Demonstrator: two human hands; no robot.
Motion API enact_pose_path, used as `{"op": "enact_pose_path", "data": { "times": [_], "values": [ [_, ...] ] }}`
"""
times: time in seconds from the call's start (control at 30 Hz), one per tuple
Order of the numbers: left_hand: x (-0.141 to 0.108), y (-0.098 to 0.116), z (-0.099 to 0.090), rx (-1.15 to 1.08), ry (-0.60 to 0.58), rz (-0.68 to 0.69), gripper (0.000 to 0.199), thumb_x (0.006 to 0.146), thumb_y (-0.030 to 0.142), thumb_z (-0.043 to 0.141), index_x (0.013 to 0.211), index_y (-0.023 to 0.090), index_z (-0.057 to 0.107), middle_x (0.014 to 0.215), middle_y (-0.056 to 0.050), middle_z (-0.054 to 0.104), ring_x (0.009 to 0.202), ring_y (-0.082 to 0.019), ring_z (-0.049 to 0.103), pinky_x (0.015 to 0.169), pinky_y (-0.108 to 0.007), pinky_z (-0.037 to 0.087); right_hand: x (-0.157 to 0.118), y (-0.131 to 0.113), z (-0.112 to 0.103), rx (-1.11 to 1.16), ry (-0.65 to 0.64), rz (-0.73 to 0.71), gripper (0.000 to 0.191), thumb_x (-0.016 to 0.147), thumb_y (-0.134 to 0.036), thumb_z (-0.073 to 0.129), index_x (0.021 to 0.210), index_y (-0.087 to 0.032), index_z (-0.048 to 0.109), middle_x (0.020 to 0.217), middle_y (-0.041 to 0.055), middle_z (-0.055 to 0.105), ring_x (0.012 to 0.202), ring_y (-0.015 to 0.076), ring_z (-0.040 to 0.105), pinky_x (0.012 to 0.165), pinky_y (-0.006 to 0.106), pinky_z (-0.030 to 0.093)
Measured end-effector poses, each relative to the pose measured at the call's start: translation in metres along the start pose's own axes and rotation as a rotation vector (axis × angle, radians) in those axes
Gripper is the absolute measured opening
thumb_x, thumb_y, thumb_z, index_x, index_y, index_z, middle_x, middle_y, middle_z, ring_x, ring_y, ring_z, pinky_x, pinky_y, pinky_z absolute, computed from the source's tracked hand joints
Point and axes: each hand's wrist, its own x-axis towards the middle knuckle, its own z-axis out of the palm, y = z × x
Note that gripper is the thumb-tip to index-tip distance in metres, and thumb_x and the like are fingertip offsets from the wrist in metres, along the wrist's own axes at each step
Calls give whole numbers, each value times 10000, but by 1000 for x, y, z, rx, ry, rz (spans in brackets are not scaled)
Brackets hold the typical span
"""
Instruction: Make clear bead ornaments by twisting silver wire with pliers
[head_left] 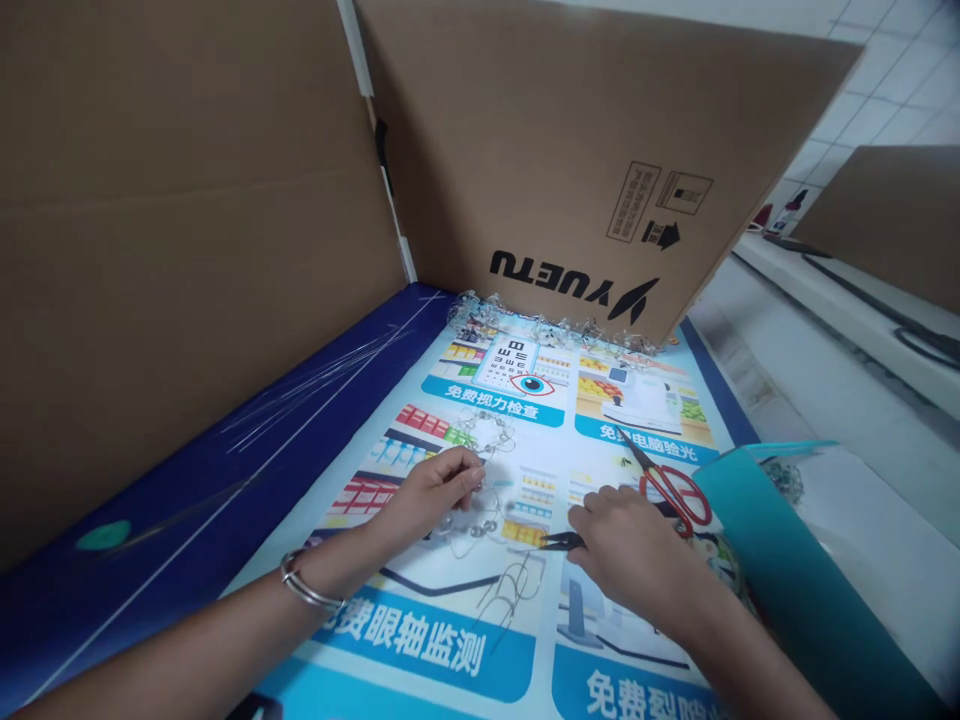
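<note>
My left hand [450, 478] is closed in a pinch on a beaded wire strand [489, 527], whose clear beads and thin loops curl above and below the fingers. My right hand [626, 540] grips a pair of black-tipped pliers [564, 541], pointing left toward the strand but apart from it. Their handles are hidden in the palm. Just beyond that hand lie red-handled scissors [679, 495], blades pointing away. Several bent wire pieces [514, 592] rest on the printed sheet below the strand.
Cardboard panels stand at the left [187, 230] and back [570, 150]. Along the back panel's foot runs a row of beaded wire pieces [547, 330]. Long thin wires [322, 385] and a teal oval [103, 535] lie on the blue margin. A teal box [795, 560] stands at the right.
</note>
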Motion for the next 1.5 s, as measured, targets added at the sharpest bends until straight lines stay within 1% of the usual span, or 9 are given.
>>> {"op": "enact_pose_path", "data": {
  "times": [0.23, 0.4, 0.5, 0.77, 0.93, 1.07, 1.23, 1.4, 1.5],
  "values": [
    [-3, 3, 7, 55, 4, 8, 164, 865, 316, 464, 811, 172, 522, 584, 43, 522, 513, -75, 454, 488, -170, 326, -3, 1, 7, 4, 14, -51, 142, 792, -349, 589, 820, -211, 573, 801, 37, 587, 766, 214, 509, 660, 324, 285],
    [-1, -1, 9, 96, 30, 32, 182, 851, 336, 474, 810, 169, 533, 578, 41, 527, 526, -85, 475, 508, -179, 342, -5, 2, 9, -34, 51, -89, 47, 808, -233, 557, 805, -205, 596, 804, 50, 582, 808, 217, 500, 691, 337, 290],
    [0, -2, 10, 118, 46, 43, 196, 843, 347, 478, 795, 168, 539, 558, 43, 525, 511, -88, 467, 509, -183, 343, -5, 0, 8, -72, 66, -116, 53, 799, -187, 565, 765, -198, 604, 793, 55, 575, 838, 223, 489, 715, 346, 294],
    [0, 0, 9, 154, 34, 53, 200, 840, 345, 460, 807, 169, 547, 570, 39, 523, 531, -104, 500, 524, -194, 367, 2, 1, 2, -103, 78, -146, 48, 790, -186, 594, 748, -188, 617, 789, 56, 565, 849, 219, 482, 731, 347, 296],
    [-3, 5, 4, 164, -20, 92, 192, 850, 321, 448, 786, 175, 555, 594, 38, 528, 550, -104, 496, 542, -197, 367, 4, 2, -5, -99, 69, -77, 68, 801, -223, 586, 753, -191, 622, 797, 56, 561, 844, 216, 482, 732, 345, 292],
    [-3, 5, 1, 190, -29, 133, 179, 836, 299, 468, 757, 178, 574, 630, 29, 535, 599, -114, 502, 578, -205, 376, 4, -1, -4, -106, 59, -10, 97, 805, -252, 583, 756, -182, 628, 796, 66, 559, 838, 215, 485, 727, 340, 291],
    [-3, 1, -2, 221, -31, 163, 185, 844, 291, 455, 771, 177, 580, 645, 24, 546, 611, -118, 512, 577, -206, 377, 2, -11, 1, -126, 61, 44, 58, 785, -180, 587, 739, -183, 622, 779, 65, 564, 802, 218, 487, 708, 345, 286],
    [-4, -2, -4, 242, -31, 186, 171, 846, 266, 449, 780, 179, 581, 663, 23, 565, 612, -116, 519, 574, -203, 375, 0, -23, 5, -164, 74, 91, 111, 778, -85, 544, 741, -174, 599, 750, 64, 565, 761, 227, 488, 667, 350, 279],
    [-5, -1, -6, 259, -29, 202, 171, 854, 257, 439, 784, 184, 577, 657, 26, 565, 617, -119, 523, 576, -204, 374, 0, -26, 8, -175, 80, 93, 122, 783, -73, 534, 737, -172, 588, 731, 59, 563, 740, 223, 489, 649, 350, 274]
  ]
}}
